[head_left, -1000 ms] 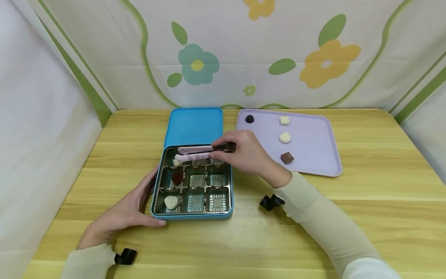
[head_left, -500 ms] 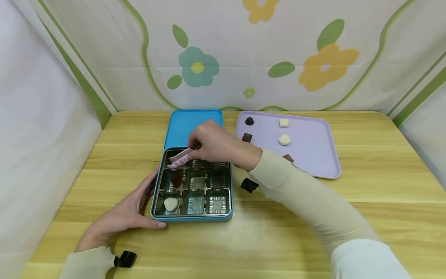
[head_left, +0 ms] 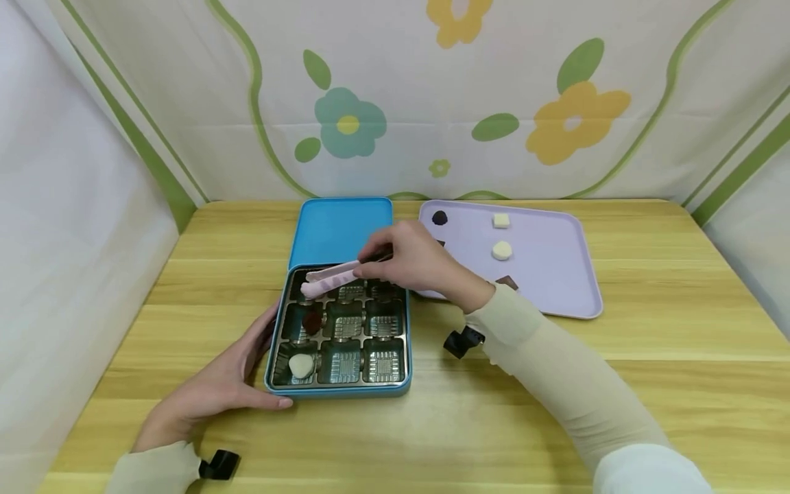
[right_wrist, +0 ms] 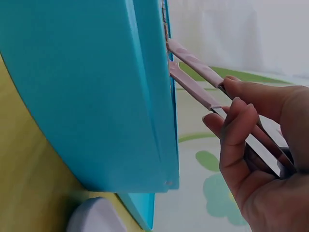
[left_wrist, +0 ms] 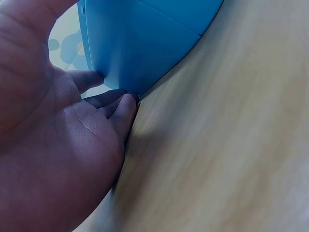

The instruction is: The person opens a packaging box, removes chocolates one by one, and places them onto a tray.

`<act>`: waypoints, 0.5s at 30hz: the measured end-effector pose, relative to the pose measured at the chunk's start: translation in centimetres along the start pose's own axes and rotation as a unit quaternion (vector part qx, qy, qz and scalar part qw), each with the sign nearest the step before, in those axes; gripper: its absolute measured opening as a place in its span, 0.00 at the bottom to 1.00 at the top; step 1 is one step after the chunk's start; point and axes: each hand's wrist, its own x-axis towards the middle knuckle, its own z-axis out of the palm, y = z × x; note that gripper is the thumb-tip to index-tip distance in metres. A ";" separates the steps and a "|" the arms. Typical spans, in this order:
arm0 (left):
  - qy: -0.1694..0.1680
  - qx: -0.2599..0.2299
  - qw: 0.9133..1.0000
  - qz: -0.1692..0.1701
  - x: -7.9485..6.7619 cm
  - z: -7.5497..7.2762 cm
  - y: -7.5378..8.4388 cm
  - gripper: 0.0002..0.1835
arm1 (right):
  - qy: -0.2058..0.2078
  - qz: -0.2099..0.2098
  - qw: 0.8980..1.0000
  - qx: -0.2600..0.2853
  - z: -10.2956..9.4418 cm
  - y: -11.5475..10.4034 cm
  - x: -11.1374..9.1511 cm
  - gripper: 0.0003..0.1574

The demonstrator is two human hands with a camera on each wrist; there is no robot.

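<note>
My right hand (head_left: 416, 254) pinches a pair of tongs (head_left: 330, 280) with pink tips and metal handles, over the back-left compartment of a blue tin (head_left: 345, 393). In the right wrist view the tong arms stand apart, their ends at the tin's rim. The tongs cover most of that compartment. A reddish-brown chocolate (head_left: 313, 321) sits in the left compartment of the middle row, and a white chocolate (head_left: 301, 366) lies in the front-left one. My left hand (head_left: 216, 381) rests around the tin's front-left corner, thumb along the front, fingers against the left side (left_wrist: 116, 111).
The tin's blue lid (head_left: 345, 230) lies open behind it. To the right, a lilac tray (head_left: 549, 261) bears a dark domed chocolate (head_left: 439, 217), a white square one (head_left: 501, 221), a white round one (head_left: 502, 250) and a brown one (head_left: 507, 283) partly behind the sleeve.
The right hand with the tongs went left and dipped at the back-left compartment, then drew back right a little. The white piece at the tong tips is no longer visible. The left hand stays put.
</note>
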 end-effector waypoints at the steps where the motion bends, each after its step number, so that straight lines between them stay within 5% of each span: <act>1: 0.000 0.000 1.000 -0.001 0.0 0.0 0.0 0.75 | 0.005 0.002 1.000 0.013 -0.1 0.2 -0.2 0.07; 15: 0.002 -0.006 1.000 -0.007 -0.5 -0.5 0.0 0.75 | 0.057 0.079 0.986 0.136 -1.4 1.5 -3.4 0.09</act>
